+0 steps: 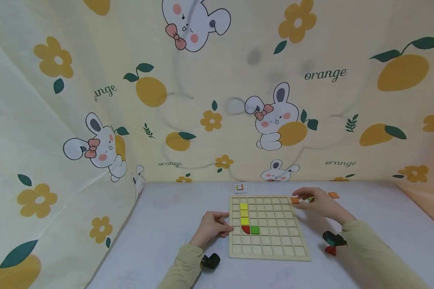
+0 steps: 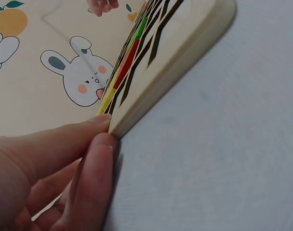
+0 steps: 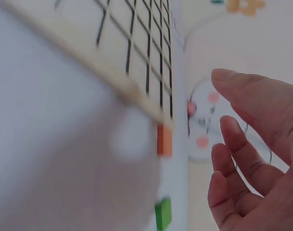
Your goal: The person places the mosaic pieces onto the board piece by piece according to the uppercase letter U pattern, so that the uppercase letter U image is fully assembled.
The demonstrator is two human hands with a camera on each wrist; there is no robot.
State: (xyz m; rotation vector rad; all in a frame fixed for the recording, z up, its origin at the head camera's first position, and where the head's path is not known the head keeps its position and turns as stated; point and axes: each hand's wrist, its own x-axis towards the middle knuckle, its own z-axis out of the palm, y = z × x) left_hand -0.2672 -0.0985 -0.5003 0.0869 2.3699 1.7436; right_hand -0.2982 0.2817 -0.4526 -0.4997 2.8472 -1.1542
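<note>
In the head view a wooden grid board (image 1: 283, 252) lies on the table. A column of yellow tiles (image 1: 244, 214), a red tile with a rounded corner (image 1: 246, 229) and a green tile (image 1: 254, 230) sit in its cells. My left hand (image 1: 210, 227) pinches the board's left edge between thumb and finger, seen close in the left wrist view. My right hand (image 1: 319, 203) hovers beyond the board's far right corner, fingers bent loosely and nothing between them. An orange tile (image 3: 164, 140) lies by that corner, with a loose green tile (image 3: 163, 214) near it.
A small printed pattern card (image 1: 240, 188) lies behind the board. Another orange tile (image 1: 333, 195) is at the far right, and a red piece (image 1: 330, 251) lies partly hidden below the right wrist camera. A patterned curtain (image 1: 202, 152) rises behind the table.
</note>
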